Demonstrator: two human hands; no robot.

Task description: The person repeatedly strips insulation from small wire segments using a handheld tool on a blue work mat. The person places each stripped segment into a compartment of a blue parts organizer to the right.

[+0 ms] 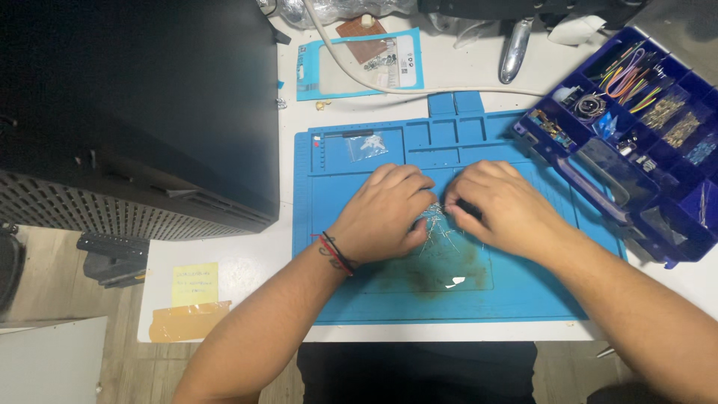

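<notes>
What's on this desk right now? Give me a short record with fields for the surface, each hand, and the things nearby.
surface: blue work mat on a white table
left hand: fingers curled, resting on the mat at a bundle of thin wire-legged parts
right hand: pinching at the same bundle; a small dark part shows at the fingertips
right side: blue compartment box with wires and small parts
left side: black perforated case, yellow sticky note
behind mat: small clear bag, white cable

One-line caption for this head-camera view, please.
Left hand and right hand pinch thin wire-leaded components over a blue work mat, beside a parts organizer.
</notes>
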